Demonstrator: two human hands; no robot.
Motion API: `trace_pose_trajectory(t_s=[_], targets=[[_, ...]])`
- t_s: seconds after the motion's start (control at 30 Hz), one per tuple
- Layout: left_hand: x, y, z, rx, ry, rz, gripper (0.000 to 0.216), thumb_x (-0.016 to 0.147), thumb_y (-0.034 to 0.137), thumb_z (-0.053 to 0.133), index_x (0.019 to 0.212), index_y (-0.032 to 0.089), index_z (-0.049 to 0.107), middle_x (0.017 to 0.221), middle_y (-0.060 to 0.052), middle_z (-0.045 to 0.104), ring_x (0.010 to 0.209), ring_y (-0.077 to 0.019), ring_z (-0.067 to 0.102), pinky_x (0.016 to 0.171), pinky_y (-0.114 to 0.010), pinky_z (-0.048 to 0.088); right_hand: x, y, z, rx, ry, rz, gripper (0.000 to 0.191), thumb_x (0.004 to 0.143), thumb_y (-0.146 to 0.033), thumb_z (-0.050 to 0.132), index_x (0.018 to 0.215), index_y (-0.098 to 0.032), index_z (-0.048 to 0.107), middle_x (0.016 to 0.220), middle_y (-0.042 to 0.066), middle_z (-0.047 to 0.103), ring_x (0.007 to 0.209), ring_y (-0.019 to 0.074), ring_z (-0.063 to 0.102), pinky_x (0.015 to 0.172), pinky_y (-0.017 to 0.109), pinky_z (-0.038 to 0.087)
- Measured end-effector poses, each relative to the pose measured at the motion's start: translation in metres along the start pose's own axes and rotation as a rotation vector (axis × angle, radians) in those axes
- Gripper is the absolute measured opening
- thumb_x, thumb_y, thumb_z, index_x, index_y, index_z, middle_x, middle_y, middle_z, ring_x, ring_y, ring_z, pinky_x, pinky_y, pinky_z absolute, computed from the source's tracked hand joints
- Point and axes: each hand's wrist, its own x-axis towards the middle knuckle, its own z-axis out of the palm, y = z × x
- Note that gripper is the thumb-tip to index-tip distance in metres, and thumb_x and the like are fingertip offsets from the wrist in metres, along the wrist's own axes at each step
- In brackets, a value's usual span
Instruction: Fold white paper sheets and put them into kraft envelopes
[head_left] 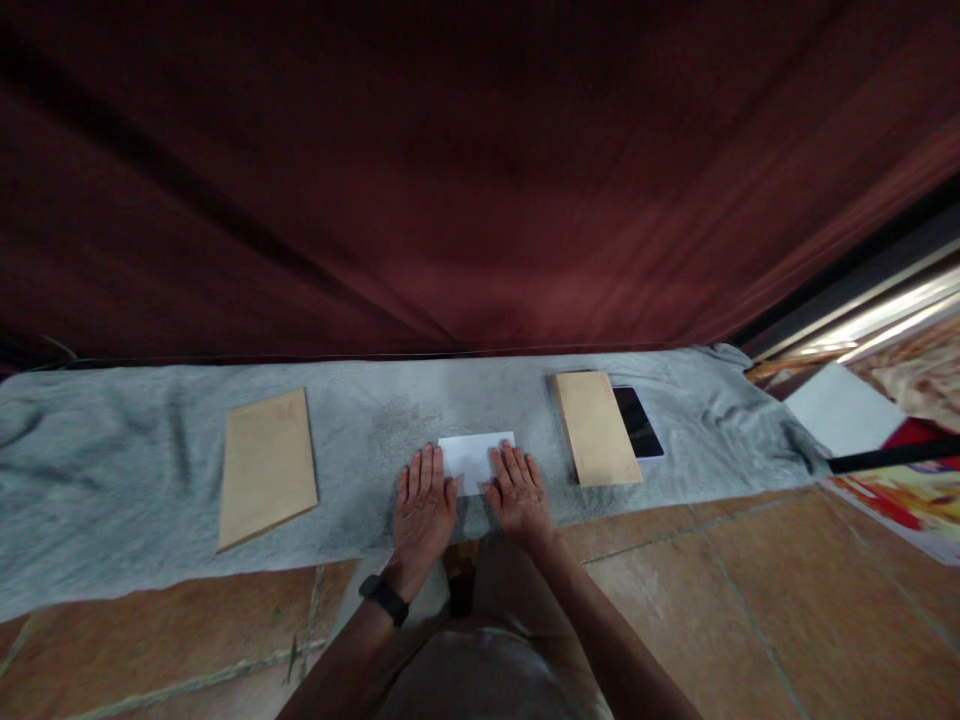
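Observation:
A small white folded paper point(474, 457) lies on a grey cloth point(135, 450) spread on the floor. My left hand point(422, 507) rests flat on the cloth at the paper's left lower corner, fingers stretched out. My right hand point(517, 490) lies flat with its fingers on the paper's right lower edge. Neither hand grips anything. A black band point(384, 599) is on my left wrist.
One brown envelope point(266, 465) lies on the cloth to the left. A stack of brown envelopes point(597, 427) sits to the right, beside a dark tablet point(638, 421). A dark red curtain point(450, 180) hangs behind. Tiled floor point(735, 600) in front; papers point(840, 408) at far right.

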Motion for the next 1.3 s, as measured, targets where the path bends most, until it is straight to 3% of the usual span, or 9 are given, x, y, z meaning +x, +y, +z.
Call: trace_pose_trajectory(t_s=[0.17,0.3,0.43,0.53,0.73,0.97,1.3], targets=[[-0.002,-0.015,0.000,-0.104,-0.003,0.040,0.057,0.103,0.036,0.032,0.151,0.007,0.042,0.156,-0.020,0.044,0.150,-0.0325,0.034,0.121,-0.055,0.032,-0.001,-0.001,0.001,-0.007,0.007,-0.003,0.056,0.104,-0.040,0.044,0.154,-0.014,0.042,0.159,0.016,0.041,0.146,0.0285,0.040,0.121,0.046,0.027],[-0.004,-0.040,-0.011,-0.257,0.072,0.036,0.055,0.102,0.037,0.037,0.151,0.014,0.042,0.157,-0.017,0.044,0.147,-0.0279,0.039,0.117,-0.048,0.042,-0.002,0.000,0.001,0.005,0.015,-0.001,0.055,0.104,-0.039,0.045,0.153,-0.014,0.043,0.157,0.016,0.044,0.145,0.0282,0.041,0.121,0.046,0.027],[-0.006,-0.052,-0.026,-0.285,0.124,0.021,0.052,0.103,0.033,0.038,0.153,0.020,0.040,0.158,-0.014,0.042,0.147,-0.0254,0.040,0.117,-0.046,0.042,0.004,-0.006,-0.004,0.018,0.017,0.041,0.052,0.103,-0.035,0.045,0.152,-0.016,0.045,0.157,0.015,0.045,0.146,0.0313,0.038,0.122,0.057,0.020],[-0.005,-0.040,-0.025,-0.258,0.060,0.086,0.050,0.103,0.031,0.038,0.150,0.018,0.044,0.158,-0.014,0.042,0.148,-0.0256,0.039,0.118,-0.046,0.041,0.012,-0.016,-0.006,0.031,0.012,0.054,0.050,0.103,-0.033,0.044,0.152,-0.018,0.045,0.159,0.013,0.043,0.149,0.0323,0.034,0.122,0.061,0.016],[-0.004,-0.011,-0.011,-0.142,-0.091,0.193,0.045,0.101,0.030,0.039,0.141,0.015,0.056,0.154,-0.015,0.049,0.145,-0.0274,0.043,0.120,-0.051,0.036,0.014,-0.025,0.002,0.050,-0.050,-0.040,0.049,0.103,-0.036,0.048,0.151,-0.024,0.047,0.159,0.009,0.043,0.147,0.0265,0.038,0.122,0.049,0.025],[0.000,-0.010,-0.011,-0.073,-0.094,0.182,0.044,0.100,0.032,0.041,0.137,0.018,0.060,0.151,-0.013,0.053,0.141,-0.0278,0.048,0.119,-0.049,0.038,0.010,-0.017,0.005,0.034,-0.054,-0.046,0.053,0.102,-0.039,0.051,0.152,-0.024,0.045,0.160,0.009,0.042,0.145,0.0259,0.041,0.121,0.045,0.028],[-0.006,0.006,0.002,-0.007,-0.042,0.123,0.057,0.099,0.030,0.035,0.152,0.010,0.044,0.158,-0.016,0.042,0.150,-0.0291,0.034,0.123,-0.052,0.028,0.015,-0.023,0.010,0.027,-0.027,0.081,0.050,0.104,-0.031,0.045,0.153,-0.020,0.045,0.159,0.011,0.043,0.146,0.0255,0.040,0.120,0.045,0.030]])
